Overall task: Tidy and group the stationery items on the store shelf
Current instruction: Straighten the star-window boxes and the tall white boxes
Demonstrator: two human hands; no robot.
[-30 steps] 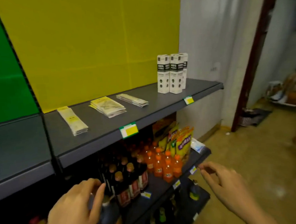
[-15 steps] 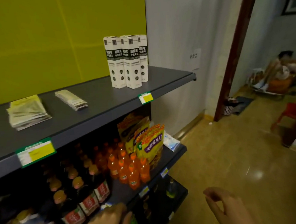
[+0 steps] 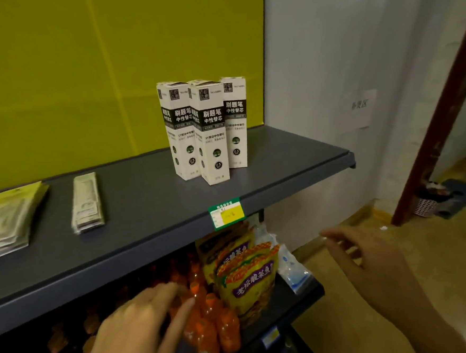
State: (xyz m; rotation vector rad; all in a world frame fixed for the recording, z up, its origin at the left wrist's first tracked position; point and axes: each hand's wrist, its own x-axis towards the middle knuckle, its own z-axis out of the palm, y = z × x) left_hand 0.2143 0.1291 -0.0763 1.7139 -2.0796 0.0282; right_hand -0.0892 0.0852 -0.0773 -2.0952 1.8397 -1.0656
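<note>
Both grips were empty: left hand [image 3: 143, 328] and right hand [image 3: 370, 263] loose below the shelf [image 3: 281, 178]. Upright boxes [image 3: 205, 131] should be gripped low, to avoid toppling neighbours.

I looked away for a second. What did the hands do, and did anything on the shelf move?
The left hand and right hand have come up toward the shelf, both open and holding nothing. The view swung right. The three refill boxes and flat packets stayed put.

The flat packet stack [image 3: 7, 217] is cut off by the left edge.
</note>
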